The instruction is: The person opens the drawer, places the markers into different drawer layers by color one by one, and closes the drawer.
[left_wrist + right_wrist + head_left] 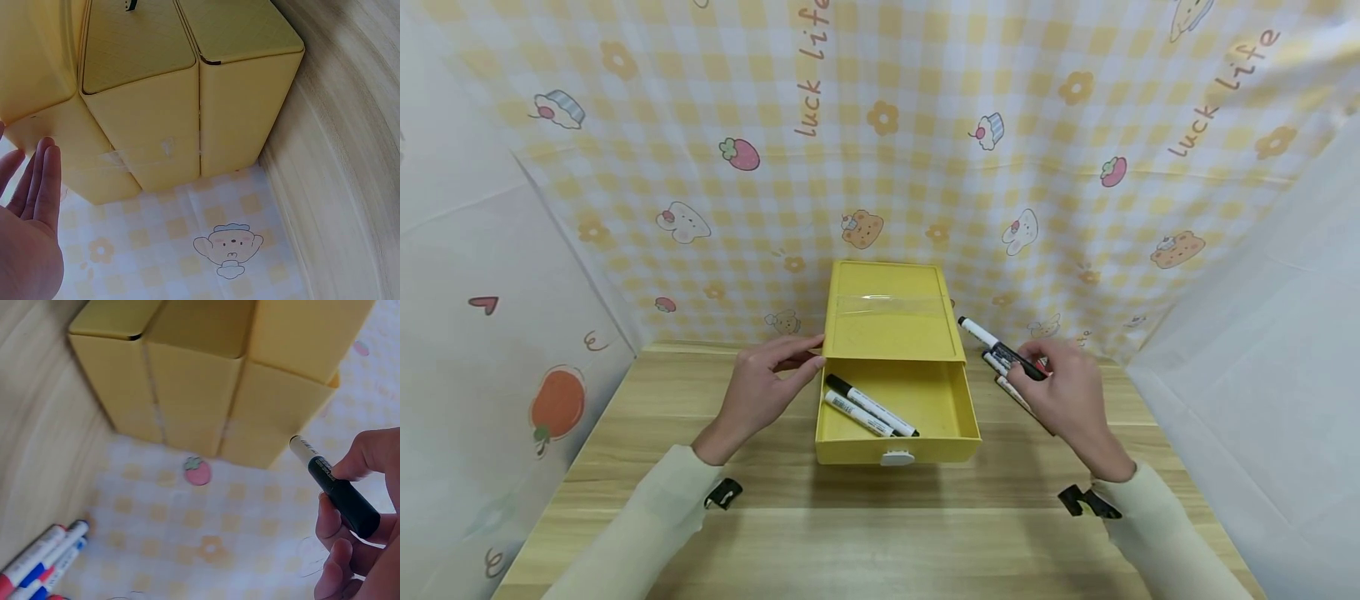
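A yellow drawer box [887,312] stands on the table with its upper drawer [932,400] pulled out. Two whiteboard markers [876,404] with black ends lie in that drawer, towards its left side. My left hand [763,383] rests its fingertips against the box's left side; in the left wrist view the fingers of this hand [37,212] are fairly straight. To the right of the box, my right hand [1067,396] pinches a black-and-white marker [322,475] between thumb and fingers, raised above more markers [1018,394] that the hand partly hides.
In the right wrist view, several markers [50,562] with red and blue parts lie on the wooden table [880,542]. A yellow checked cloth [925,183] hangs right behind the box. Clear tape [887,304] crosses the box top, and a white knob [897,458] juts from the drawer front.
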A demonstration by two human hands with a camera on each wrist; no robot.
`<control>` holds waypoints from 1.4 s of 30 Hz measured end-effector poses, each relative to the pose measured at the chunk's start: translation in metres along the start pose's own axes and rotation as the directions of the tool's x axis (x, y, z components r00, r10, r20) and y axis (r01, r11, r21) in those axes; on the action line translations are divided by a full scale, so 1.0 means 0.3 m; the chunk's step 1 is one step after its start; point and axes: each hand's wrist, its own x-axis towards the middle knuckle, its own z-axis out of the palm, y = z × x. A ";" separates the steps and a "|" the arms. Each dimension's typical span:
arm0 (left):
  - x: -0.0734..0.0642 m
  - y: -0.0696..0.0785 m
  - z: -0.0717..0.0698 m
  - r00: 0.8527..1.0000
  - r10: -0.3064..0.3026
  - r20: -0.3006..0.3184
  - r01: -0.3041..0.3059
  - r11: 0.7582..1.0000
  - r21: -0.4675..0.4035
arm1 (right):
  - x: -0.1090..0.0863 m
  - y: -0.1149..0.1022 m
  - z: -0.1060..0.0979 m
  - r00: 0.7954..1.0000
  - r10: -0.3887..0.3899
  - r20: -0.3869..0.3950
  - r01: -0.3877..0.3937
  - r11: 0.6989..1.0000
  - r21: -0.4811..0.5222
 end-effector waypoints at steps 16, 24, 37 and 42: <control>0.001 -0.001 -0.001 1.000 -0.004 0.008 0.004 1.000 -0.001 | 0.039 -0.157 -0.055 0.968 -0.245 -0.048 0.248 0.965 0.087; 0.003 0.003 -0.002 1.000 0.000 0.008 0.000 1.000 0.004 | 0.043 -0.225 -0.039 0.925 -0.377 -0.056 0.381 0.912 0.151; 0.004 0.007 -0.005 1.000 -0.003 0.012 0.003 1.000 0.014 | 0.050 -0.288 0.004 0.881 -0.463 0.092 0.444 0.879 0.174; 0.005 0.009 -0.004 1.000 -0.007 0.013 0.007 1.000 0.011 | 0.067 -0.297 0.018 0.861 -0.491 0.136 0.474 0.870 0.136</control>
